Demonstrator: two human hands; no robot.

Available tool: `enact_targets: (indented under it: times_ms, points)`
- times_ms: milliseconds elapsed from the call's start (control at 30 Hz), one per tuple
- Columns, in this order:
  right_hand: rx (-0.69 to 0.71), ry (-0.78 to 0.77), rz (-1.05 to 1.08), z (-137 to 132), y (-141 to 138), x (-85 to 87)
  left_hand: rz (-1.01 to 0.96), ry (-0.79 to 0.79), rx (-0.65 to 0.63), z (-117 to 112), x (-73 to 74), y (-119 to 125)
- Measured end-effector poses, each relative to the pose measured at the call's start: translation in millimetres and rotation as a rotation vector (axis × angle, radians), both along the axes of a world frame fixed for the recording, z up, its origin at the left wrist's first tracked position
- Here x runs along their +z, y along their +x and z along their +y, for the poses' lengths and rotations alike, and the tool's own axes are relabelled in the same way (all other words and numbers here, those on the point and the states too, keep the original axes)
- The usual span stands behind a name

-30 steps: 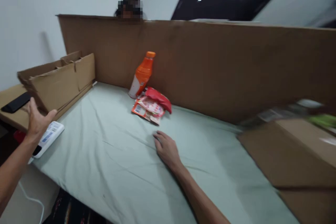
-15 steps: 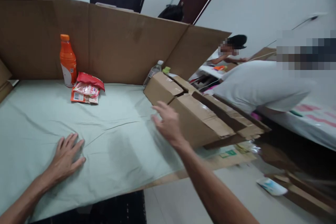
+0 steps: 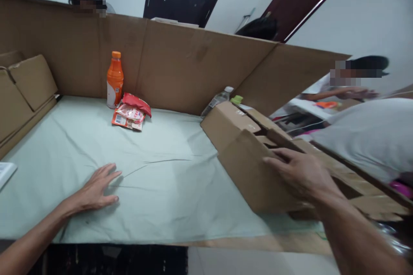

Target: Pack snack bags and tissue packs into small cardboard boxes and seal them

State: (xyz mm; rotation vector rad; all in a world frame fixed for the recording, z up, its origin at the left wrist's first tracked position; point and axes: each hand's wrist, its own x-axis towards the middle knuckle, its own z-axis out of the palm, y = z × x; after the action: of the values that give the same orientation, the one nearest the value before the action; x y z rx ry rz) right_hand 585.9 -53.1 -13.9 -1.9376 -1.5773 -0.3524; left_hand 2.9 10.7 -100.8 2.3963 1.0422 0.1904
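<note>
My left hand (image 3: 95,190) lies on the pale green cloth (image 3: 155,189), fingers spread and holding nothing. My right hand (image 3: 306,174) is over the top edge of an open cardboard box (image 3: 251,176) on the right side of the table. Its thumb and index finger are stretched out along that edge, and the other fingers are partly hidden. Past my left hand stands an orange bottle (image 3: 115,79). Beside it, small snack packets lie in a pile, with a red packet (image 3: 137,102) on top.
A tall cardboard panel (image 3: 180,64) closes off the back. More cardboard boxes (image 3: 32,84) stand at left, near a white object (image 3: 6,172) cut off by the frame. A clear bottle (image 3: 219,98) leans behind the right box. Other people are beyond the panel and at right.
My right hand has moved right, from beside the cardboard box to over its top edge. My left hand stays on the cloth, turned slightly. The view has swung left, showing more boxes there.
</note>
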Motion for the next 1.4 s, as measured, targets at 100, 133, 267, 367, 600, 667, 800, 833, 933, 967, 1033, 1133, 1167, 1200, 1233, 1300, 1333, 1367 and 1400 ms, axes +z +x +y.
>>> enact_targets:
  times_ms: [100, 133, 267, 367, 600, 667, 800, 833, 933, 967, 1033, 1133, 1167, 1200, 1233, 1300, 1333, 1367, 1400]
  points:
    - [0.037, -0.127, 0.037, -4, -55, 17.2, -0.050, -0.050, 0.060, 1, 8.1, -3]
    - [0.098, -0.129, 0.048, -5, -78, 23.5, -0.079, -0.053, 0.074, 3, 11.4, -3]
    - [0.478, -0.111, 0.071, -14, -183, 46.8, -0.261, -0.071, 0.077, 14, 22.6, 4]
    - [0.798, -0.163, 0.039, -28, -245, 61.8, -0.416, -0.147, 0.050, 19, 27.5, 9]
    - [1.032, -0.456, 0.268, -40, -259, 85.6, -0.634, -0.311, -0.058, 13, 27.7, 5]
    - [0.964, -0.477, 0.193, -31, -254, 85.5, -0.659, -0.296, -0.071, 13, 23.2, 4]
    - [0.863, -0.535, -0.021, -6, -254, 83.1, -0.680, -0.218, -0.114, 14, 14.4, 4]
    - [0.867, -0.577, -0.055, 2, -255, 82.9, -0.677, -0.193, -0.114, 13, 13.6, 4]
    - [0.890, -0.811, -0.114, 27, -256, 83.0, -0.671, -0.156, -0.115, 11, 15.0, 4]
    - [0.895, -0.887, -0.124, 35, -256, 83.1, -0.668, -0.154, -0.117, 10, 16.2, 4]
    - [0.900, -0.984, -0.135, 48, -257, 83.5, -0.667, -0.142, -0.123, 7, 18.6, 3]
    - [0.929, -1.040, -0.139, 51, -262, 85.4, -0.675, -0.110, -0.129, 4, 19.2, 1]
    - [0.941, -1.043, -0.147, 46, -265, 86.7, -0.676, -0.104, -0.131, 3, 18.5, 0]
    - [0.952, -1.035, -0.159, 40, -267, 88.3, -0.675, -0.105, -0.134, 2, 17.5, -1]
    - [0.961, -1.019, -0.174, 32, -270, 90.0, -0.671, -0.111, -0.136, 1, 16.4, -2]
    - [0.979, -0.984, -0.199, 14, -273, 93.3, -0.662, -0.129, -0.132, 0, 14.7, -4]
    - [0.992, -0.975, -0.201, 7, -273, 94.3, -0.658, -0.136, -0.132, 0, 14.4, -5]
    - [1.002, -0.968, -0.190, 2, -273, 94.4, -0.655, -0.141, -0.128, 0, 14.4, -5]
    - [1.002, -0.956, -0.164, 0, -272, 93.5, -0.653, -0.143, -0.123, 0, 14.7, -5]
